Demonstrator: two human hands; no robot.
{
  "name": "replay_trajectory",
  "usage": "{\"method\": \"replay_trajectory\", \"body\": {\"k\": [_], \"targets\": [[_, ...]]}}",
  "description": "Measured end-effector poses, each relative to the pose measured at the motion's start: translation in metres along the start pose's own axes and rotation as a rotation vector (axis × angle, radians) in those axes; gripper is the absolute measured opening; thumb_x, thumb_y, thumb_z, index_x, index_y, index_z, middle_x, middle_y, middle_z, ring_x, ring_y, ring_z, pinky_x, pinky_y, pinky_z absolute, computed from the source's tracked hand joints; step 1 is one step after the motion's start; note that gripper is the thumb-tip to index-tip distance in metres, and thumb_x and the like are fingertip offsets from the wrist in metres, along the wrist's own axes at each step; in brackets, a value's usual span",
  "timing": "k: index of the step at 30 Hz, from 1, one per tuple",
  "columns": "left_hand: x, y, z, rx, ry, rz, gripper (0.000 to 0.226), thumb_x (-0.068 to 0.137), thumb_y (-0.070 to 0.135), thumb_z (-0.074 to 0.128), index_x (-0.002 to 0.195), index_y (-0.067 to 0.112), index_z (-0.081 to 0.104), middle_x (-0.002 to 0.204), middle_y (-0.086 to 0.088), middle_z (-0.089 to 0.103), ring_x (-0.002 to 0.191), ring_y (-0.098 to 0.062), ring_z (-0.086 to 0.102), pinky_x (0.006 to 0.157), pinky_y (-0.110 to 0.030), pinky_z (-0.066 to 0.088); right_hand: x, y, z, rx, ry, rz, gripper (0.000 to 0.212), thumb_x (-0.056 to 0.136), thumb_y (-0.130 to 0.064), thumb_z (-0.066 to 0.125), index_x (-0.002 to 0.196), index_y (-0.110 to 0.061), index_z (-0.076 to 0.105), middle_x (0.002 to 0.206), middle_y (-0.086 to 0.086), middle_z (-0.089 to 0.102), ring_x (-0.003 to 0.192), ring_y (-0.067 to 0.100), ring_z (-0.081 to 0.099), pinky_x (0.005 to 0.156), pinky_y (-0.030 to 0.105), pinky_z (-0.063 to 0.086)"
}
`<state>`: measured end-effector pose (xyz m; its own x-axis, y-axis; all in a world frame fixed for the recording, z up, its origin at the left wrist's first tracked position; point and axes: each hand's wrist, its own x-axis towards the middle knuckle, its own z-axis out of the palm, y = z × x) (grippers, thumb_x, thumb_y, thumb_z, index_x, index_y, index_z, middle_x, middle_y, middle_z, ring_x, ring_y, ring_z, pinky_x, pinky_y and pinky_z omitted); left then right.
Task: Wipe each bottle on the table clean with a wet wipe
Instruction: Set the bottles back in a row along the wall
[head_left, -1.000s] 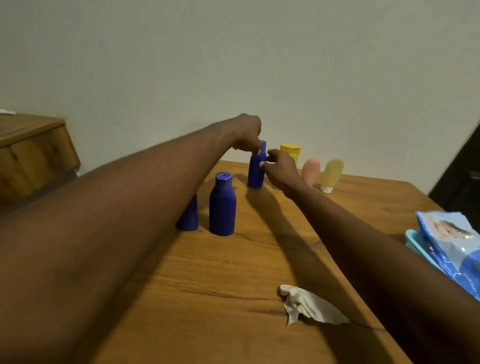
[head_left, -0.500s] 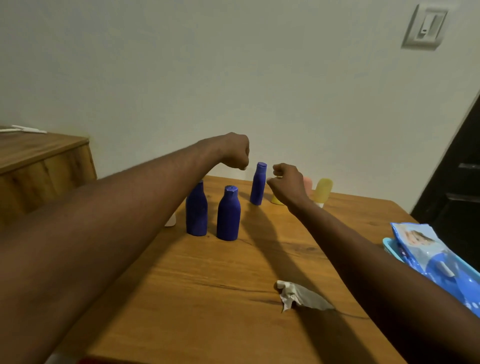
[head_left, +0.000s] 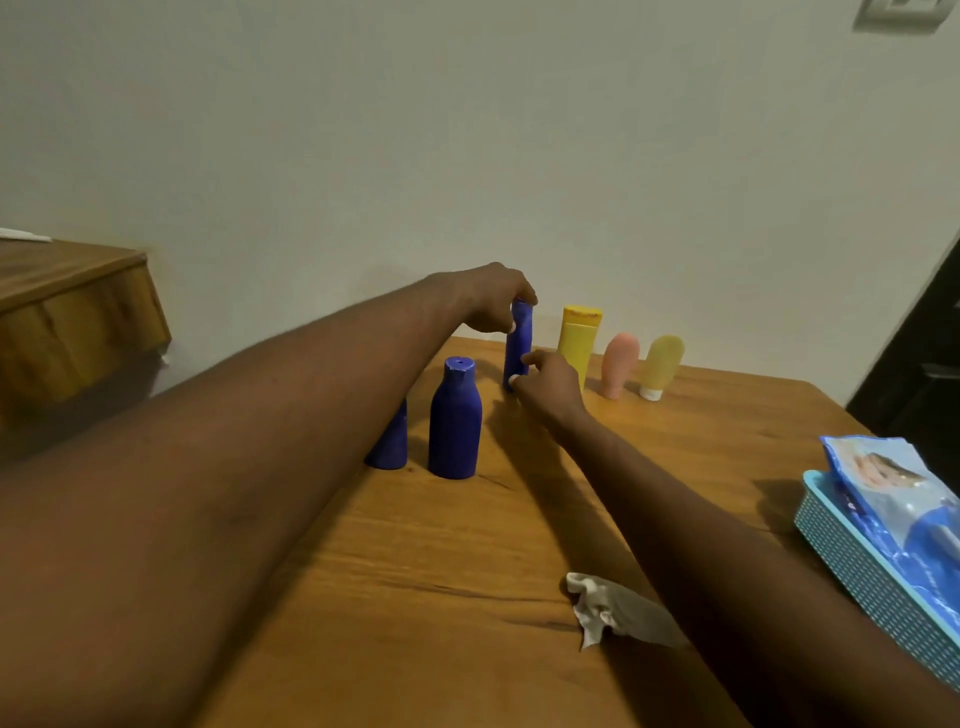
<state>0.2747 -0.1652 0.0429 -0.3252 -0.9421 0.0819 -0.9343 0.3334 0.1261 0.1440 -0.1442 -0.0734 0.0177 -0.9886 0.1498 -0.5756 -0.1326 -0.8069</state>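
Toward twelve o'clock on the wooden table (head_left: 415, 597), the left hand (head_left: 496, 301) is gripping the slim blue bottle (head_left: 519, 343) with its fingers curling down over the cap. The right hand (head_left: 550, 387) is reaching in from five o'clock and appears to be pinching the same bottle low on its body between thumb and fingertips. Neither hand is holding a wipe. The crumpled wipe (head_left: 613, 610) is lying loose at five o'clock, near the right forearm. So the likeliest slip is that this bottle is being handled without getting cleaned. Being tall and narrow, it could also be tipping if the two grips pull unevenly. The left forearm is crossing in front of the third blue bottle (head_left: 389, 441) at ten o'clock and hiding most of it. A careless sweep there could be knocking it into the second blue bottle (head_left: 454, 421) just beside it. The yellow tube (head_left: 579, 338) is standing close behind the right hand and risks a bump too. Counting the containers, three blue bottles are standing at left. One yellow tube, one pink tube (head_left: 618, 364) and one pale yellow tube (head_left: 660, 364) are lining up toward one o'clock, making six. One loose wipe is showing, and one wipe pack (head_left: 893, 488) is sitting in one teal basket (head_left: 857, 561) at three o'clock.
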Motion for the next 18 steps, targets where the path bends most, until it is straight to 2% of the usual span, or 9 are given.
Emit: {"method": "replay_trajectory", "body": {"k": [2, 5, 8, 13, 18], "targets": [[0.011, -0.002, 0.004, 0.020, 0.009, 0.018, 0.057, 0.097, 0.011, 0.067, 0.151, 0.018, 0.050, 0.152, -0.006, 0.051, 0.133, -0.025, 0.054, 0.101, -0.032, 0.044, 0.004, 0.007, 0.004, -0.008, 0.014, -0.015, 0.043, 0.095, -0.009, 0.068, 0.136, -0.008, 0.055, 0.134, 0.010, 0.062, 0.106, 0.014, 0.057, 0.081, 0.021, 0.044], [0.021, -0.005, 0.007, 0.042, 0.056, 0.045, 0.051, 0.096, 0.009, 0.068, 0.146, 0.015, 0.056, 0.147, -0.008, 0.054, 0.131, -0.026, 0.054, 0.097, -0.030, 0.043, 0.005, 0.016, 0.011, 0.021, 0.034, -0.004, 0.039, 0.096, -0.010, 0.067, 0.133, -0.010, 0.054, 0.128, 0.006, 0.061, 0.101, 0.011, 0.053, 0.064, 0.012, 0.037], [0.026, -0.004, 0.008, 0.059, 0.078, 0.059, 0.051, 0.096, 0.007, 0.068, 0.145, 0.012, 0.057, 0.147, -0.009, 0.055, 0.130, -0.027, 0.055, 0.098, -0.032, 0.044, 0.007, 0.022, 0.014, 0.042, 0.053, 0.011, 0.038, 0.097, -0.008, 0.064, 0.133, -0.012, 0.053, 0.118, -0.001, 0.056, 0.098, 0.009, 0.053, 0.059, 0.011, 0.034], [0.032, 0.000, 0.009, 0.045, 0.081, 0.062, 0.053, 0.095, 0.009, 0.070, 0.146, 0.009, 0.056, 0.145, -0.010, 0.056, 0.129, -0.027, 0.056, 0.096, -0.031, 0.045, 0.011, 0.021, 0.013, 0.049, 0.033, 0.030, 0.036, 0.095, -0.009, 0.067, 0.129, -0.010, 0.054, 0.113, 0.001, 0.058, 0.096, 0.012, 0.057, 0.062, 0.012, 0.036], [0.037, 0.008, 0.010, 0.055, 0.059, 0.043, 0.048, 0.092, 0.015, 0.073, 0.138, 0.006, 0.060, 0.135, -0.012, 0.063, 0.120, -0.027, 0.061, 0.094, -0.034, 0.050, 0.015, 0.020, 0.008, 0.062, 0.003, 0.041, 0.034, 0.093, -0.011, 0.070, 0.124, -0.008, 0.057, 0.114, 0.009, 0.066, 0.101, 0.019, 0.065, 0.075, 0.023, 0.046]]}}
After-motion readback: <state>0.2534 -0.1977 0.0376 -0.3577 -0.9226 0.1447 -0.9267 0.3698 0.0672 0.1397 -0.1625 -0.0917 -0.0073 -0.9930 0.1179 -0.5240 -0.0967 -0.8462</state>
